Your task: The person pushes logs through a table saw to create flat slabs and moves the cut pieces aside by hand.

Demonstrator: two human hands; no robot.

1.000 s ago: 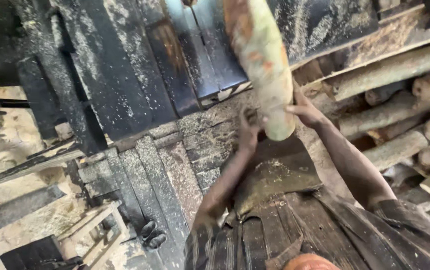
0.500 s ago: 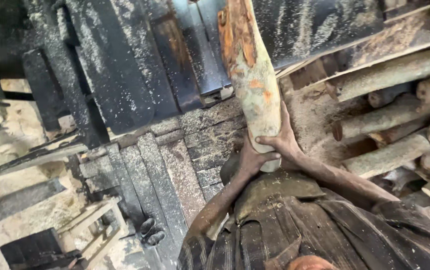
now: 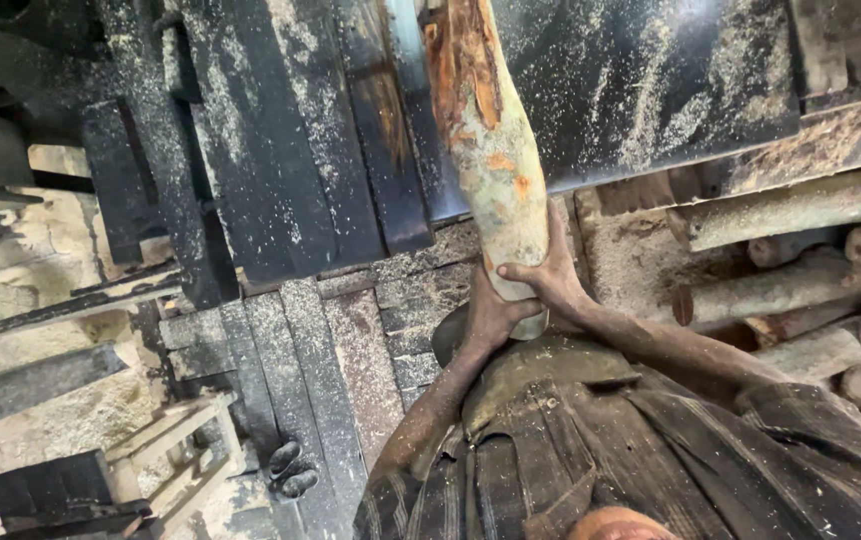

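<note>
A thick log (image 3: 485, 150) with patchy grey-orange bark lies lengthwise on a dark metal saw table (image 3: 650, 90) dusted with sawdust. Its near end is against my belly. My left hand (image 3: 493, 316) cups the log's near end from the left and below. My right hand (image 3: 550, 280) wraps over the same end from the right. Both hands grip the log close together. The log's far end runs out of view at the top.
A stack of cut logs (image 3: 800, 290) lies at the right. Dark metal plates and rails (image 3: 280, 160) lie left of the log. Below are worn floor planks (image 3: 340, 370), a pair of dark sandals (image 3: 290, 468) and a pale wooden frame (image 3: 170, 450).
The log has slid toward me and to the left along the table. My hands have closed in from its sides onto its near end, now pulled close to my body.
</note>
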